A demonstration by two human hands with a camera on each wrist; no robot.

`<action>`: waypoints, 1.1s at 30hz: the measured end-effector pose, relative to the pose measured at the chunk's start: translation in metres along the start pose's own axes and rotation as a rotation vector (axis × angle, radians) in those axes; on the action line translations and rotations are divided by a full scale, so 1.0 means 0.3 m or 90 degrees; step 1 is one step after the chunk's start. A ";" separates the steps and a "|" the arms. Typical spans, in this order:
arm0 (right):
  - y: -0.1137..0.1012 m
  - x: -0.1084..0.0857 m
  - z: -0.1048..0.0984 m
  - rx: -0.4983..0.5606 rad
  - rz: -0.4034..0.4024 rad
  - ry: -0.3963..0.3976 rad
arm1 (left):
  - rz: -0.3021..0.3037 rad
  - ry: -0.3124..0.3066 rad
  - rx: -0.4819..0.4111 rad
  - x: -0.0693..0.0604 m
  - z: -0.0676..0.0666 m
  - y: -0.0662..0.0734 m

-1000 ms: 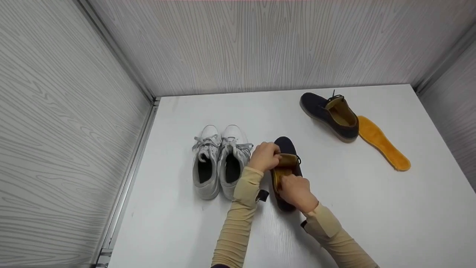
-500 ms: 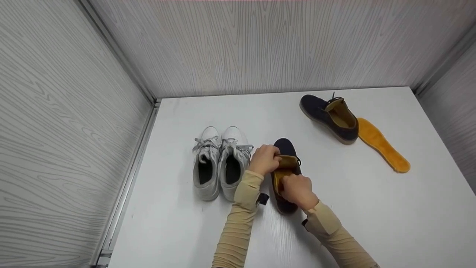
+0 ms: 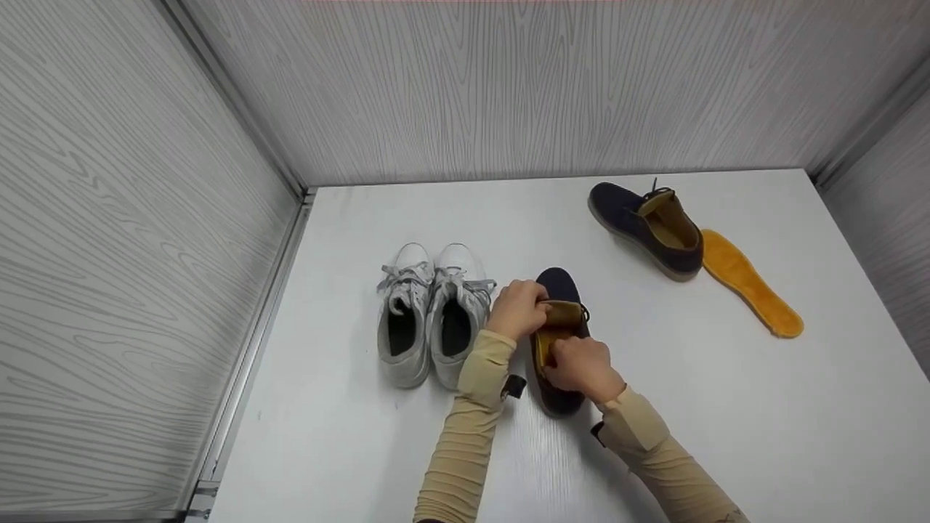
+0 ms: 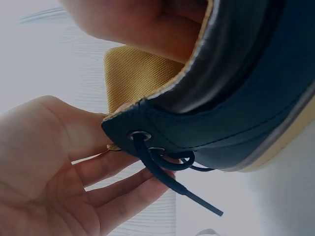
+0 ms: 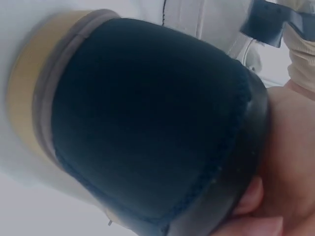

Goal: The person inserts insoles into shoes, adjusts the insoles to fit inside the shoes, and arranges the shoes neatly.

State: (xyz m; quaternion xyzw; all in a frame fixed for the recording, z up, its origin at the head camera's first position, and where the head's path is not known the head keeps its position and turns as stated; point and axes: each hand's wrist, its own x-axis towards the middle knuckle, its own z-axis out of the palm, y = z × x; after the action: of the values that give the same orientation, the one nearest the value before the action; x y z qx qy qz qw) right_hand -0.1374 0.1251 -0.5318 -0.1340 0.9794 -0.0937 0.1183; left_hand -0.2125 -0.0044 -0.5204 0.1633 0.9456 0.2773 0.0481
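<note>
A dark navy lace-up shoe (image 3: pixel 557 285) lies toe-away before me. My left hand (image 3: pixel 517 311) pinches its raised tan tongue (image 3: pixel 564 313) by the opening; in the left wrist view the mesh tongue (image 4: pixel 138 73) and a lace (image 4: pixel 165 178) show beside the fingers. My right hand (image 3: pixel 583 367) reaches into the shoe with curled fingers, at a yellow insole (image 3: pixel 545 347) inside; its fingertips are mostly hidden. The shoe's heel (image 5: pixel 142 118) fills the right wrist view. A second navy shoe (image 3: pixel 623 218) sits farther right, beside a loose yellow insole (image 3: pixel 748 282).
White sneakers (image 3: pixel 407 341) stand side by side just left of my left hand. The white table (image 3: pixel 349 443) is bounded by a wood-grain back panel (image 3: pixel 523 94) and side panels.
Both hands stay at the same shoe with almost no movement. The right hand's position in the opening shifts only slightly.
</note>
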 end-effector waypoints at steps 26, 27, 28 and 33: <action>-0.005 -0.013 -0.052 0.140 0.057 0.073 | 0.045 0.045 -0.042 -0.033 0.011 -0.017; 0.002 -0.018 -0.065 0.151 0.063 0.085 | 0.045 0.056 -0.043 -0.039 0.014 -0.018; 0.011 -0.021 -0.078 0.160 0.070 0.096 | 0.046 0.070 -0.039 -0.047 0.016 -0.018; 0.067 -0.028 -0.123 0.160 0.114 0.125 | -0.003 0.163 0.010 -0.102 0.035 -0.004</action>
State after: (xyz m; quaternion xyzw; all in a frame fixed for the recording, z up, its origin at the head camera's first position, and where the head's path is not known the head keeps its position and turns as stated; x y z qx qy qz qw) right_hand -0.1439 0.1520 -0.4993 -0.0206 0.9748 -0.2172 0.0461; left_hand -0.1820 -0.0101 -0.5299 0.1247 0.9465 0.2884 -0.0738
